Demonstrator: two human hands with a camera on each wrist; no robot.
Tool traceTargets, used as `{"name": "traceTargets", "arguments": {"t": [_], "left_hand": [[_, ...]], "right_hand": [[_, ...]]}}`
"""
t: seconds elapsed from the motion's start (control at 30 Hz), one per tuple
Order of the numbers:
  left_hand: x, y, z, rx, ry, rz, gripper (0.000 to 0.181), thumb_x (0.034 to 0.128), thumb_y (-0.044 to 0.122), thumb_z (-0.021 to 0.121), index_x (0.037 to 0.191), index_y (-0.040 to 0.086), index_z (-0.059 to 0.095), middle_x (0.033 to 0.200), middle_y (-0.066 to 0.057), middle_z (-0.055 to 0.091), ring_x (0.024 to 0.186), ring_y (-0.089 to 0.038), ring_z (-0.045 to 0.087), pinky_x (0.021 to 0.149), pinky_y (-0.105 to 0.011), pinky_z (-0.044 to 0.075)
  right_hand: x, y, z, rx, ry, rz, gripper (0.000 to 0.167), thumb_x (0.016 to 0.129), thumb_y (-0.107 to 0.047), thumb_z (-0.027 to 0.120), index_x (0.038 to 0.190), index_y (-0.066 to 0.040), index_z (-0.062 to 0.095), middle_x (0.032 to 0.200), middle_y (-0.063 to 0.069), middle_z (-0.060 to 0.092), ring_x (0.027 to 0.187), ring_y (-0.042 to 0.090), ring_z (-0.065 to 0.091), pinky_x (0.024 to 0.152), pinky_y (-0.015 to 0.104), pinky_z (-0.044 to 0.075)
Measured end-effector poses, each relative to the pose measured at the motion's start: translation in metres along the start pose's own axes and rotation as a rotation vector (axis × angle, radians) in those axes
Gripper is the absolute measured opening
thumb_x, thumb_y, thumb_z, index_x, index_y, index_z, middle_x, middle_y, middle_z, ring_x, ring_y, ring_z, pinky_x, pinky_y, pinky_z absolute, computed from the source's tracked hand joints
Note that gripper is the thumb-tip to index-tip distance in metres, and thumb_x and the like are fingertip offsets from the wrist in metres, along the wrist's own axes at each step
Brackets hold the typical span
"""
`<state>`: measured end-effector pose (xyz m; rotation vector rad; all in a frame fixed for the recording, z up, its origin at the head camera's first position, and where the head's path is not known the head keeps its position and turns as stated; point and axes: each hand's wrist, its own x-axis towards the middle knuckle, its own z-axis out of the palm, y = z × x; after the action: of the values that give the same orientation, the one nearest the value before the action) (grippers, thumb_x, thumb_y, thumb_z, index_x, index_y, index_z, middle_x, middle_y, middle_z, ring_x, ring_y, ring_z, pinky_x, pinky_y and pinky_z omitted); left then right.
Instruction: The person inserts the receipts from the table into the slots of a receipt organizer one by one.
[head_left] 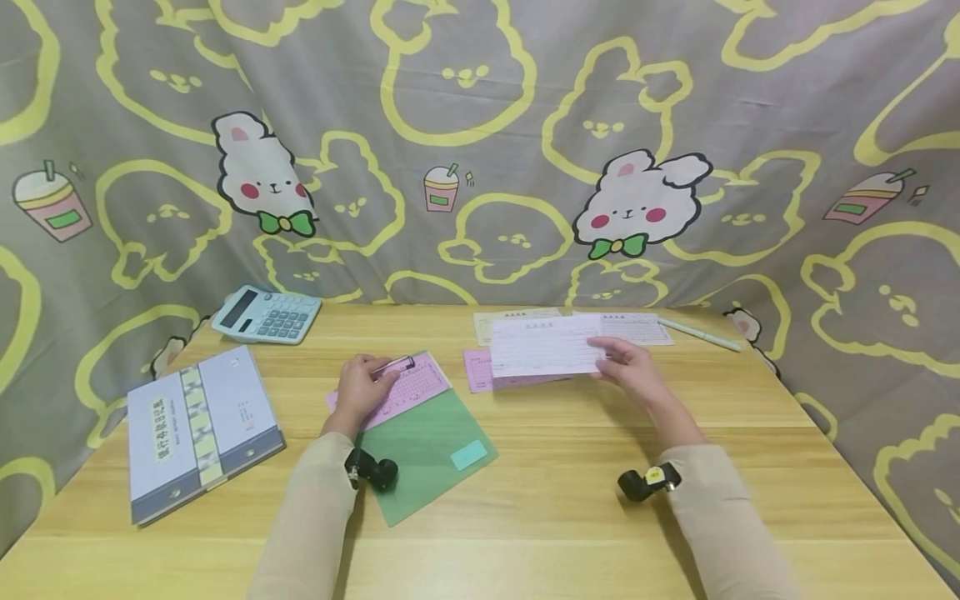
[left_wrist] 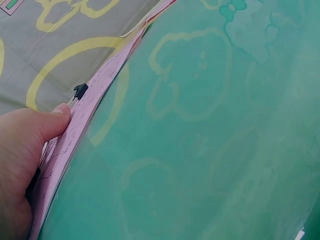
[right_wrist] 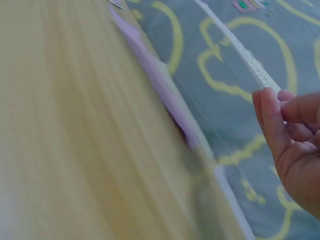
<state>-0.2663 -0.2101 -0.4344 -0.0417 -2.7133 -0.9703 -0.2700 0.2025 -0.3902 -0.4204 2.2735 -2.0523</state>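
My left hand point(head_left: 363, 390) grips the clip end of a green clip folder point(head_left: 427, 467), its thumb beside the metal clip point(left_wrist: 80, 91); the other fingers are partly hidden. Pink printed slips point(head_left: 412, 387) lie along that end under the clip. A small blue label point(head_left: 469, 455) sits near the folder's lower right corner. Held up by its right edge, a white printed slip point(head_left: 543, 346) is pinched between the thumb and fingers of my right hand point(head_left: 633, 367). In the right wrist view the slip point(right_wrist: 245, 52) appears nearly edge-on, above the table.
Behind and below the held slip lie another pink slip point(head_left: 477, 371), a pale yellow slip point(head_left: 483, 321) and a white form point(head_left: 637, 330). A pen point(head_left: 701, 335) rests at the back right. On the left are a calculator point(head_left: 266, 315) and a blue binder point(head_left: 202, 433).
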Motion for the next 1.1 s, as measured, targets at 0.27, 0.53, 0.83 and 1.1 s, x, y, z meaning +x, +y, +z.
{"name": "traceTargets", "arguments": {"t": [0.27, 0.53, 0.83, 1.1], "left_hand": [[0.002, 0.001, -0.002, 0.008, -0.013, -0.013, 0.036, 0.0800, 0.022, 0.061, 0.108, 0.001, 0.060, 0.102, -0.018, 0.050, 0.095, -0.033, 0.043, 0.082, -0.044, 0.032], [0.003, 0.001, -0.004, -0.005, -0.017, -0.027, 0.035, 0.0791, 0.021, 0.062, 0.108, 0.001, 0.060, 0.101, -0.018, 0.051, 0.095, -0.034, 0.045, 0.083, -0.044, 0.032], [0.005, 0.000, -0.005, -0.011, -0.014, -0.018, 0.034, 0.0784, 0.020, 0.063, 0.105, 0.000, 0.061, 0.100, -0.019, 0.052, 0.093, -0.035, 0.047, 0.082, -0.045, 0.033], [0.005, 0.002, -0.005, 0.012, -0.026, -0.024, 0.034, 0.0782, 0.020, 0.063, 0.105, -0.001, 0.061, 0.098, -0.018, 0.052, 0.092, -0.035, 0.047, 0.082, -0.045, 0.033]], "right_hand": [[0.011, 0.008, 0.057, -0.055, -0.121, 0.020, 0.038, 0.077, 0.012, 0.050, 0.115, 0.009, 0.048, 0.120, 0.025, 0.042, 0.076, 0.017, 0.057, 0.071, 0.034, 0.047], [0.019, 0.016, 0.100, -0.073, -0.245, 0.045, 0.037, 0.075, 0.011, 0.050, 0.112, 0.006, 0.052, 0.104, 0.020, 0.053, 0.073, 0.020, 0.057, 0.067, 0.035, 0.048], [0.027, 0.014, 0.134, -0.175, -0.280, 0.075, 0.037, 0.072, 0.013, 0.052, 0.107, 0.005, 0.057, 0.099, 0.018, 0.054, 0.065, 0.018, 0.056, 0.060, 0.030, 0.049], [0.031, 0.009, 0.162, -0.217, -0.291, 0.083, 0.034, 0.070, 0.015, 0.053, 0.103, 0.006, 0.058, 0.081, 0.013, 0.049, 0.056, 0.015, 0.053, 0.055, 0.028, 0.049]]}}
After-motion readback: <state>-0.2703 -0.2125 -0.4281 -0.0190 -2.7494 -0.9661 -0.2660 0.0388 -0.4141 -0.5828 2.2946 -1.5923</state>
